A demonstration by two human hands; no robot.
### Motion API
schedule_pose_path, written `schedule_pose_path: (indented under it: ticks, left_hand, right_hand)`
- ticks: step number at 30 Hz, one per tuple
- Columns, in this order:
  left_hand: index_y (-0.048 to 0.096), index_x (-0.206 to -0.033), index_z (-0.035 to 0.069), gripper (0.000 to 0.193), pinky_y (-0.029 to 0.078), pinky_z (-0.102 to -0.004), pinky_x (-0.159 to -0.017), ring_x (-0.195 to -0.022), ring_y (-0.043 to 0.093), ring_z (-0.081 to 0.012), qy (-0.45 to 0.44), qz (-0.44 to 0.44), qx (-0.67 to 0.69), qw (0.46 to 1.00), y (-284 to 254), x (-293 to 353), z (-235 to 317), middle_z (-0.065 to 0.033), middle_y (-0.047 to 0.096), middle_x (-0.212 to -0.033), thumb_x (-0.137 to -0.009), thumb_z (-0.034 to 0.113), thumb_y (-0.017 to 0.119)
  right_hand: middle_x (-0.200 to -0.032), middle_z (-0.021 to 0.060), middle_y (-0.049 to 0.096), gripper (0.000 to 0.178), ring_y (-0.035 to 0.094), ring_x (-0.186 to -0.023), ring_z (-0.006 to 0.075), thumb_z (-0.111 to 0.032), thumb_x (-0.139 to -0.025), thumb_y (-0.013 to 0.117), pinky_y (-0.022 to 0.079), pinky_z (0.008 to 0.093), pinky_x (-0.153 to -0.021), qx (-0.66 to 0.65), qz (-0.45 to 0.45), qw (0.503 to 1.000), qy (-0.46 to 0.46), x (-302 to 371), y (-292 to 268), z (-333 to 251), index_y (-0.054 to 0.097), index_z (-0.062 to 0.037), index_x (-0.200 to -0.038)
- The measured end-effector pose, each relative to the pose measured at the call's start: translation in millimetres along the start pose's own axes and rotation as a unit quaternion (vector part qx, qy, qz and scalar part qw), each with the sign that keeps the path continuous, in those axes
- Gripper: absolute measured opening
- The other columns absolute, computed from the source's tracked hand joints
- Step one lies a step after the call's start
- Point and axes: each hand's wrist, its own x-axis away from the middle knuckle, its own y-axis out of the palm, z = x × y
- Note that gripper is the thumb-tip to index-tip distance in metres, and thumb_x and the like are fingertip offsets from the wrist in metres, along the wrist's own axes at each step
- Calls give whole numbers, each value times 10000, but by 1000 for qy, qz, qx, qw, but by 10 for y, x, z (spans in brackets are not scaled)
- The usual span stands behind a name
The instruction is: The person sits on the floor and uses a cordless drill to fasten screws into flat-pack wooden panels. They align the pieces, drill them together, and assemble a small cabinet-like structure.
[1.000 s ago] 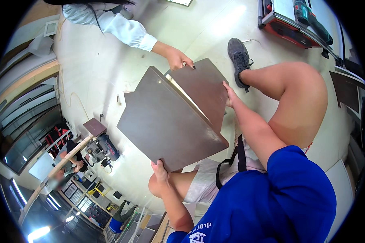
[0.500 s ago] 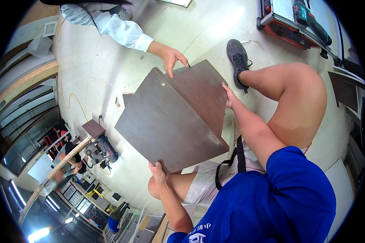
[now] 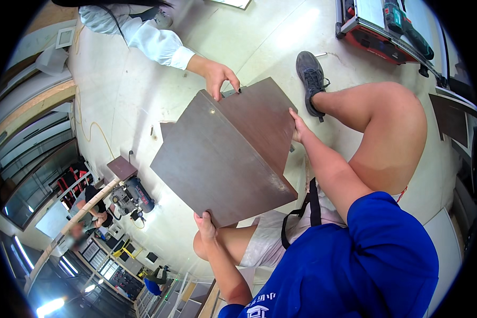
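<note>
The big brown board (image 3: 217,164) is held up in the air, over the person's lap and above the pale floor (image 3: 143,69). It is tilted, with its flat face turned up toward the camera. A second brown board (image 3: 262,119) is joined to it along the top, so the two make a corner shape. The long way of the big board runs from the far top corner down to the near bottom edge.

The near bottom edge of the big board sits right at the left hand (image 3: 205,227). The thumb is seen pressed on the top face and the other fingers are hidden under the edge, so the board is gripped there. The second board lies just left of the right hand (image 3: 298,129). That hand is laid flat against the right edge; it cannot be told if those fingers are curled around it.

At the far top corner, the boards are touched by another person's hand (image 3: 220,78), which comes out of a white sleeve (image 3: 153,42). Its fingers are bent over the top edge.

Both of the person's own hands are on the boards, but the left hand is nearer to the big board.

A grey shoe (image 3: 310,79) is seen on the floor behind the boards. A red machine (image 3: 376,40) is far off at the top right.
</note>
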Motion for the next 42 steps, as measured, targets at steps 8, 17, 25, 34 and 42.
schedule_pose_path:
  ticks: [8,17,25,34,42]
  left_hand:
    - [511,-1322,2,819,489,-368,-970,-1123,606,-212,-18,-11,21,1000,55,-9,44,-75,627,-1240,-760,485,859]
    - [508,-1330,-2,804,481,-380,-986,-1145,595,-216,-11,-12,23,1000,-4,-20,34,-81,621,-1253,-782,482,843]
    - [480,-1348,-19,810,487,-402,-988,-1161,592,-244,-10,-29,33,999,-26,-33,-17,-110,601,-1283,-804,470,828]
    - [469,-1363,-11,799,497,-414,-994,-1178,590,-259,-22,-33,56,998,-105,-9,-40,-117,598,-1297,-812,445,827]
    - [483,-1355,-7,779,492,-413,-997,-1180,588,-251,-22,-41,56,997,5,-19,-18,-111,593,-1310,-813,435,828]
  right_hand:
    - [-1355,129,598,633,582,-1221,282,-532,-953,603,449,456,-1075,-14,19,1000,4,46,59,2,534,-54,-1362]
    - [-1351,133,600,619,589,-1210,281,-520,-960,599,455,451,-1066,-14,9,1000,9,84,78,-15,528,-53,-1361]
    - [-1349,138,599,603,589,-1208,283,-505,-967,592,456,462,-1061,-9,16,1000,-7,28,37,-3,528,-51,-1359]
    - [-1314,121,622,559,604,-1175,273,-489,-962,613,459,452,-1050,-28,25,999,-5,-4,8,8,554,-68,-1326]
    - [-1380,115,584,607,571,-1230,291,-518,-952,610,448,464,-1058,-24,34,999,-3,19,36,-13,534,-82,-1368]
